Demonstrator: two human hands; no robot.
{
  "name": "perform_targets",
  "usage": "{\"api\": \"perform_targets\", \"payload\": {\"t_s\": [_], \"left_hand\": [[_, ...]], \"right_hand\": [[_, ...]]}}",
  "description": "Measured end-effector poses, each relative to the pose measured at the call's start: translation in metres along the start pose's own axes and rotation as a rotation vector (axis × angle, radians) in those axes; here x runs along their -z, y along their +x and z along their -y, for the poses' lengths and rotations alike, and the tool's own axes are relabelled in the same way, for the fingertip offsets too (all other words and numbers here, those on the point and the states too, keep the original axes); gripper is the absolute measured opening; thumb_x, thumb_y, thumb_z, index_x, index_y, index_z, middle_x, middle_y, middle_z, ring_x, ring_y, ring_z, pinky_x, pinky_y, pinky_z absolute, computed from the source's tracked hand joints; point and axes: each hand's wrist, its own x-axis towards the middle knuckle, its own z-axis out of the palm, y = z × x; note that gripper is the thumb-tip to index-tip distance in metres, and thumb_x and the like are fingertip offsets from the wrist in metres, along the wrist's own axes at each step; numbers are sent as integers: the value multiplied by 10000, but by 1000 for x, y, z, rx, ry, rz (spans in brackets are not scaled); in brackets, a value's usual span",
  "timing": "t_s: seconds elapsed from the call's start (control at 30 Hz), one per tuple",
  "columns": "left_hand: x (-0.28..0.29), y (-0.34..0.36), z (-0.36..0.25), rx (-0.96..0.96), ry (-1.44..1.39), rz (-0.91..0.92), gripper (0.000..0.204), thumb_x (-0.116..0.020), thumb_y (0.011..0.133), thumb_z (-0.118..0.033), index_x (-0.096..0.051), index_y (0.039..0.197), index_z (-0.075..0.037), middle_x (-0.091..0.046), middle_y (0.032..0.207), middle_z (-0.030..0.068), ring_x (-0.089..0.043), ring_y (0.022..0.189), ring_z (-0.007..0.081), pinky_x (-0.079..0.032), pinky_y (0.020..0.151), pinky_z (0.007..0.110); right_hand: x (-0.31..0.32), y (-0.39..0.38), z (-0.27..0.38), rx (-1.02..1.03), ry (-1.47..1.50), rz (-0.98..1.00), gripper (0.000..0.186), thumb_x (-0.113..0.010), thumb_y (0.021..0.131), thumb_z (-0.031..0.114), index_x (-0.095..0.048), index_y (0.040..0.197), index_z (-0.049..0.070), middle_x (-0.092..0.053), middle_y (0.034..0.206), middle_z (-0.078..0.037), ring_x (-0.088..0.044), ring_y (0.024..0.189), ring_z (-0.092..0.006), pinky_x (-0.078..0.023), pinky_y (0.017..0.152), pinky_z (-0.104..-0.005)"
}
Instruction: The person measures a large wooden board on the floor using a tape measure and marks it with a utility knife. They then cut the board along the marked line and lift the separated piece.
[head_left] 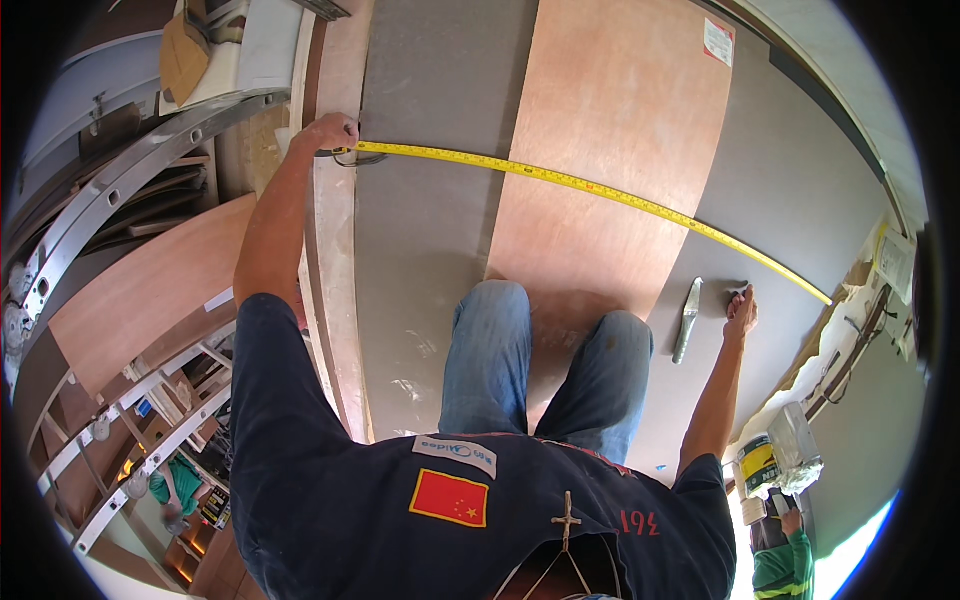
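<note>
Yellow, narrow measuring tape (590, 187) crosses the tan plywood panel (622, 90), long axis rightward from my curled left hand (332, 131), the nearer; whether that or my right hand (741, 312) is clamped, I cannot tell.

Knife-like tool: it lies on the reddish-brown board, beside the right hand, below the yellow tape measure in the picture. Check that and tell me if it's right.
Not quite: the head view shows the knife-like tool on the gray surface, not on the reddish-brown board. It does lie beside the right hand, below the yellow tape measure.
</note>
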Motion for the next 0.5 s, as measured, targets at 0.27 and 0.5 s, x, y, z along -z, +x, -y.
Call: {"api": "perform_targets", "payload": {"t_s": [0.27,0.5], "left_hand": [[1,-2,-3,-3,5,2,144,-677,706,-148,-682,804,-42,-663,725,69,-612,688,153,-483,661,304],[2,-1,2,38,20,23,140,-669,707,-162,-688,802,-62,-679,770,73,-617,721,170,-485,694,319]], "right_hand": [[1,3,-3,-6,0,-19,320,-721,802,399,-562,847,125,-539,660,34,-488,539,-29,-369,440,-164],[-4,3,-5,-26,16,-46,285,-706,824,372,-562,843,127,-540,659,29,-494,538,-39,-374,442,-166]]}}
